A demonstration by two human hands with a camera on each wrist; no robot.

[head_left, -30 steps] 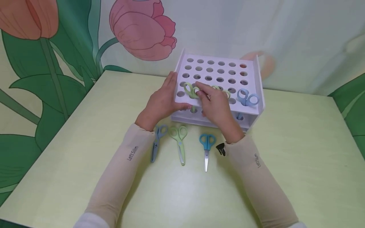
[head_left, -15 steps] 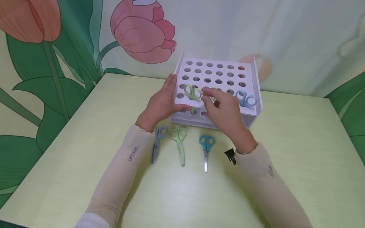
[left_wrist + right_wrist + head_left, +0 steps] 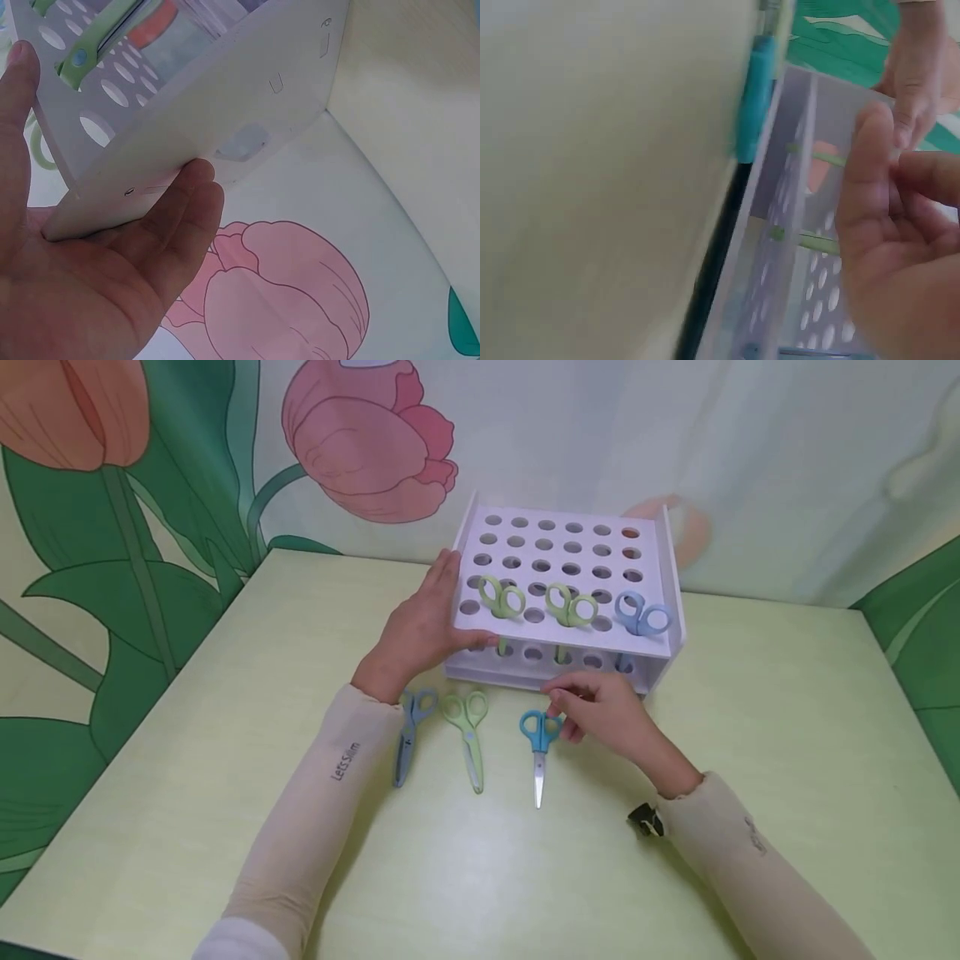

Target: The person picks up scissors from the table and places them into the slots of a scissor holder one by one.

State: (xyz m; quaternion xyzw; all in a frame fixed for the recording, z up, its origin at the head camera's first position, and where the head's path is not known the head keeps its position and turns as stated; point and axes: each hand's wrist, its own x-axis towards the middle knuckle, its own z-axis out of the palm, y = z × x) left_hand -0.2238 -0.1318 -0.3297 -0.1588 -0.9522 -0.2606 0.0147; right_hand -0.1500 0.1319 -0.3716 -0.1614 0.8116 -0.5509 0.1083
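A white tiered rack [image 3: 557, 556] with round holes stands at the table's back. My left hand [image 3: 416, 631] holds its left side, thumb at the front edge and fingers along the outer side panel, as the left wrist view shows. Two green scissors, one left [image 3: 500, 610] and one mid-row [image 3: 568, 612], and light blue scissors [image 3: 639, 624] stand handles-up in its front holes. My right hand [image 3: 603, 706], fingers loosely bent and holding nothing, is over the handles of teal scissors [image 3: 539, 739] lying on the table; its fingertips overlap the right loop in the head view.
Left of the teal scissors lie green scissors [image 3: 470, 735] and blue-grey scissors [image 3: 407, 743], the latter partly behind my left wrist. A flower-printed backdrop [image 3: 367, 443] hangs behind the pale table [image 3: 465, 877]. A black clip [image 3: 646, 819] is at my right sleeve.
My right hand has let go of the middle green scissors, left standing in the rack, and moved down toward the teal scissors. My left hand stays on the rack.
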